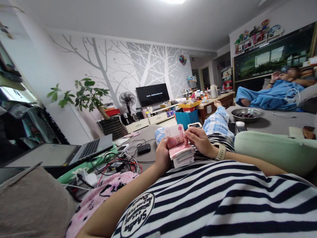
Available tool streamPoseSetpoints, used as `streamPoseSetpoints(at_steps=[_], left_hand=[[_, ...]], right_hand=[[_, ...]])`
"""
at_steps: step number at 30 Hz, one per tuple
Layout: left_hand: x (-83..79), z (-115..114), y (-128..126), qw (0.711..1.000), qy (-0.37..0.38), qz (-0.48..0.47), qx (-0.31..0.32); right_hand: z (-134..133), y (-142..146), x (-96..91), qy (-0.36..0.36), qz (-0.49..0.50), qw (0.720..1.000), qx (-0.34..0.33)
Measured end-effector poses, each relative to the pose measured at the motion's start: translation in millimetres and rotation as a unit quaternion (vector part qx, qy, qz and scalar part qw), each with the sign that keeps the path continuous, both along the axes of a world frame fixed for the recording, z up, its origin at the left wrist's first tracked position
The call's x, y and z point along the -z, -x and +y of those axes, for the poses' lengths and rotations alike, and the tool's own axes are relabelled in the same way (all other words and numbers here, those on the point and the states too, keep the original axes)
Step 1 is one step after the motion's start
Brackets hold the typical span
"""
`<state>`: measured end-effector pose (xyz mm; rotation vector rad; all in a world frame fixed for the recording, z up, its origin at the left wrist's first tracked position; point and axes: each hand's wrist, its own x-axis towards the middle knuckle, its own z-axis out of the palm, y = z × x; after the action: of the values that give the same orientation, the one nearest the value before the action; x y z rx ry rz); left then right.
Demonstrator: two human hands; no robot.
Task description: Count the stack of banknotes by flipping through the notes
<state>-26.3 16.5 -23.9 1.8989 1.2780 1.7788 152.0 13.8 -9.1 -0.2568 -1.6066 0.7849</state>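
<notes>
I lie back in a striped shirt with a thick stack of pink banknotes [182, 153] resting on my belly. My left hand [162, 155] wraps around the stack's left side, thumb on top. My right hand [199, 140] pinches the top note, which is lifted and bent upward. A watch with a pale band sits on my right wrist. My legs in blue plaid trousers stretch out beyond the notes.
An open laptop [81, 152] and a tangle of cables [121, 162] lie to my left. A metal bowl [245, 114], a remote and a phone sit to the right. A green cushion [272, 148] presses against my right arm. Another person [274, 92] reclines at far right.
</notes>
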Motion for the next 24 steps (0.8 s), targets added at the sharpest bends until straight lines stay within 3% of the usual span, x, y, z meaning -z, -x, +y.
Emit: streamPoseSetpoints(at_steps=[4, 7, 10, 17, 21, 24], left_hand=[[-8.8, -9.1, -8.6, 0.991, 0.048, -0.074, 0.096], [-13.3, -12.9, -17.1, 0.947, 0.100, -0.207, 0.223], [-15.2, -14.8, -22.5, 0.906, 0.135, -0.283, 0.285], [-17.0, -20.7, -24.9, 0.885, 0.148, -0.312, 0.313], [-18.3, -23.5, -26.6, 0.891, 0.150, -0.309, 0.297], [-19.2, -24.1, -25.9, 0.911, 0.142, -0.283, 0.264]], right_hand=[[5.1, 1.3, -0.2, 0.018, 0.014, 0.997, 0.068], [12.5, 1.7, 2.5, 0.034, 0.011, 0.993, 0.117], [18.3, 2.1, 5.0, 0.039, 0.006, 0.990, 0.133], [20.0, 2.4, 4.5, 0.044, -0.012, 0.991, 0.129], [21.5, 1.9, 5.2, 0.043, -0.024, 0.990, 0.135], [22.7, 1.8, 5.8, 0.046, -0.026, 0.988, 0.143]])
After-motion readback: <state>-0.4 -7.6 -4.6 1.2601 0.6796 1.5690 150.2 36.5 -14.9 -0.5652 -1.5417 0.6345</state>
